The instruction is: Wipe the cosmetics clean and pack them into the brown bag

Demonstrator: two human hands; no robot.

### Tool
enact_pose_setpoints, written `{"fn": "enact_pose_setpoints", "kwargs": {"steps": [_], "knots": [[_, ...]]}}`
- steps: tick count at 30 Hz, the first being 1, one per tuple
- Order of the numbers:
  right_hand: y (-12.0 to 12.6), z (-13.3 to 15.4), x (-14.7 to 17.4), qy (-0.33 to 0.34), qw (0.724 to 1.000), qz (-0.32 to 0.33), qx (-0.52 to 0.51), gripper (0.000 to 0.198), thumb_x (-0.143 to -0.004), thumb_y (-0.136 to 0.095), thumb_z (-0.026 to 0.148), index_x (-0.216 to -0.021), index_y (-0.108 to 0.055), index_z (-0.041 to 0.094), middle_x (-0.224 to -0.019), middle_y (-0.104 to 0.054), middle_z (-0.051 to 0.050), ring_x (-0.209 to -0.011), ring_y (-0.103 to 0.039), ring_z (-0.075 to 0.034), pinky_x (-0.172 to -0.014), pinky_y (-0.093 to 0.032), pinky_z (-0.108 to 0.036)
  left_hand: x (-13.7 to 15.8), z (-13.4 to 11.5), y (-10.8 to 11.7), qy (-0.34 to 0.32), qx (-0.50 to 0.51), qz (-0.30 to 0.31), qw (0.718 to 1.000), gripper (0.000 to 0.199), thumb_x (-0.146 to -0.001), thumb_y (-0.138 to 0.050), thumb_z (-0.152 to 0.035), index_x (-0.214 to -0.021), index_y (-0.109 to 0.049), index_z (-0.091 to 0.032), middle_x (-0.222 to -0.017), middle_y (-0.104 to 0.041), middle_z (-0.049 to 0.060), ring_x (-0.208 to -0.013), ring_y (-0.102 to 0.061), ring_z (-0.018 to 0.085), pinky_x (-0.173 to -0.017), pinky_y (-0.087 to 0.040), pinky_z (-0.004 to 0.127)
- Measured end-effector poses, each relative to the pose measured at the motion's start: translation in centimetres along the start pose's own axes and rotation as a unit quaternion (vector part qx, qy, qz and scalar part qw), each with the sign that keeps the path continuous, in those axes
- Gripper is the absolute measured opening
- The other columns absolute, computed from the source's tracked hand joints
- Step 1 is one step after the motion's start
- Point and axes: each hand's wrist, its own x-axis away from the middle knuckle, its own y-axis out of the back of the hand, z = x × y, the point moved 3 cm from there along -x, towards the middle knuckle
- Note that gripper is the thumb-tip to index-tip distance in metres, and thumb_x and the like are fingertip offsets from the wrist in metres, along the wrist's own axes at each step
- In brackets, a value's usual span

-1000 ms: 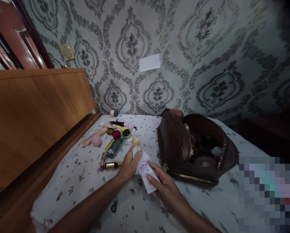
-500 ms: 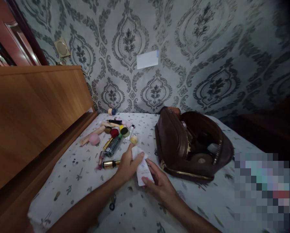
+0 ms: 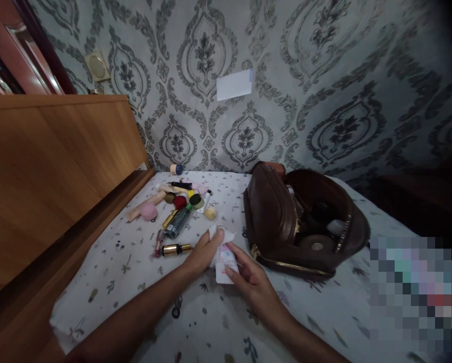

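Observation:
My left hand (image 3: 205, 252) is closed on a crumpled white wipe (image 3: 227, 235), pressing it to the upper part of a flat white tube or pack (image 3: 226, 269). Pink print shows on this white item; its exact kind is unclear. My right hand (image 3: 250, 277) grips its lower right side between thumb and fingers. Left of my hands lie a gold tube (image 3: 176, 249) and a dark green bottle (image 3: 178, 222). Just beyond them sits a small pale yellow jar (image 3: 210, 213). The open brown leather bag (image 3: 271, 227) stands to the right, with round items inside.
Several cosmetics lie in a loose group at the left, among them a pink sponge-like piece (image 3: 148, 211) and a red round item (image 3: 180, 202). A wooden panel (image 3: 67, 151) borders the left side. The patterned wall (image 3: 244, 136) rises behind the cloth-covered surface (image 3: 135, 287).
The wipe has spread out further to the right over the top of the white item, which now stands less slanted. Both hands keep their hold. The view has shifted slightly.

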Motion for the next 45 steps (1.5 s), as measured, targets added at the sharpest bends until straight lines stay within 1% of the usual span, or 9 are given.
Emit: {"fn": "enact_pose_setpoints", "kwargs": {"steps": [4, 8, 13, 16, 20, 24, 31, 36, 45], "knots": [[0.0, -0.2, 0.0, -0.025, 0.997, -0.027, -0.062, 0.081, -0.071, -0.08, 0.052, -0.142, -0.051, 0.025, -0.131, -0.063, -0.014, -0.113, -0.064, -0.026, -0.094, -0.052, -0.041, 0.2, 0.1, -0.4, -0.022, 0.054, -0.006, 0.998, 0.066, -0.066, -0.075, -0.068, -0.106, -0.064, -0.016, -0.09, -0.067, 0.004, -0.08, -0.061, 0.017, -0.075, -0.049, 0.027], [-0.5, 0.5, 0.4, -0.071, 0.993, -0.003, -0.091, 0.072, -0.075, -0.078, 0.05, -0.139, -0.053, 0.027, -0.129, -0.063, -0.011, -0.106, -0.065, -0.024, -0.087, -0.055, -0.037, 0.3, -0.7, 0.0, -0.063, 0.034, -0.053, 0.996, 0.063, -0.073, -0.068, -0.069, -0.106, -0.066, -0.015, -0.09, -0.07, 0.005, -0.083, -0.062, 0.019, -0.077, -0.05, 0.028], [-1.2, 1.2, 0.5, -0.044, 0.996, 0.055, -0.054, 0.074, -0.07, -0.083, 0.047, -0.136, -0.055, 0.023, -0.131, -0.061, -0.009, -0.123, -0.056, -0.024, -0.104, -0.045, -0.035, 0.5, -1.7, 0.5, -0.087, -0.056, -0.07, 0.992, 0.056, -0.082, -0.056, -0.068, -0.088, -0.066, -0.014, -0.079, -0.068, 0.005, -0.077, -0.061, 0.019, -0.073, -0.049, 0.029], [-1.8, 1.8, 0.8, -0.046, 0.994, 0.102, -0.018, 0.083, -0.064, -0.087, 0.038, -0.136, -0.052, 0.02, -0.123, -0.062, -0.008, -0.117, -0.057, -0.022, -0.103, -0.044, -0.035, 0.8, -2.2, 0.6, -0.09, -0.109, -0.079, 0.987, 0.053, -0.084, -0.052, -0.067, -0.076, -0.061, -0.015, -0.07, -0.064, 0.002, -0.073, -0.058, 0.019, -0.072, -0.048, 0.029], [-2.1, 2.5, 1.3, -0.072, 0.991, 0.114, 0.015, 0.066, -0.069, -0.082, 0.034, -0.127, -0.057, 0.016, -0.1, -0.065, -0.003, -0.093, -0.061, -0.017, -0.089, -0.049, -0.031, 0.8, -2.3, 0.5, -0.081, -0.117, -0.063, 0.988, 0.055, -0.082, -0.049, -0.071, -0.066, -0.053, -0.018, -0.061, -0.054, -0.001, -0.063, -0.051, 0.015, -0.063, -0.043, 0.027], [-2.2, 2.3, 1.3, -0.08, 0.988, 0.127, -0.044, 0.05, -0.076, -0.076, 0.04, -0.118, -0.061, 0.017, -0.098, -0.069, -0.004, -0.092, -0.066, -0.019, -0.092, -0.05, -0.035, 0.7, -1.6, 0.5, -0.042, -0.103, -0.078, 0.991, 0.056, -0.078, -0.053, -0.074, -0.062, -0.045, -0.021, -0.052, -0.043, -0.005, -0.052, -0.042, 0.012, -0.052, -0.037, 0.025], [-2.1, 0.6, 1.3, -0.134, 0.98, 0.092, -0.115, 0.064, -0.072, -0.077, 0.058, -0.115, -0.057, 0.015, -0.083, -0.07, -0.003, -0.07, -0.07, -0.017, -0.073, -0.056, -0.034, 1.3, -1.5, -0.1, -0.024, -0.136, 0.02, 0.99, 0.056, -0.081, -0.047, -0.073, -0.068, -0.051, -0.019, -0.054, -0.048, -0.004, -0.05, -0.043, 0.012, -0.049, -0.037, 0.024], [-1.7, 0.6, 1.2, -0.146, 0.982, 0.084, -0.08, 0.065, -0.068, -0.074, 0.069, -0.094, -0.058, 0.012, -0.063, -0.063, 0.001, -0.058, -0.066, -0.015, -0.06, -0.054, -0.029, 1.6, -2.7, -0.7, -0.127, -0.196, 0.1, 0.967, 0.038, -0.085, -0.056, -0.054, -0.074, -0.054, -0.018, -0.066, -0.052, -0.003, -0.063, -0.048, 0.013, -0.059, -0.042, 0.023], [-1.8, 0.5, 1.5, -0.1, 0.985, 0.138, -0.039, 0.051, -0.085, -0.059, 0.064, -0.1, -0.043, 0.019, -0.072, -0.061, 0.004, -0.049, -0.06, -0.008, -0.044, -0.046, -0.017, 0.9, -3.2, 1.3, -0.09, -0.163, -0.066, 0.98, 0.045, -0.079, -0.062, -0.061, -0.067, -0.053, -0.018, -0.058, -0.052, -0.003, -0.055, -0.047, 0.013, -0.051, -0.04, 0.022]]}}
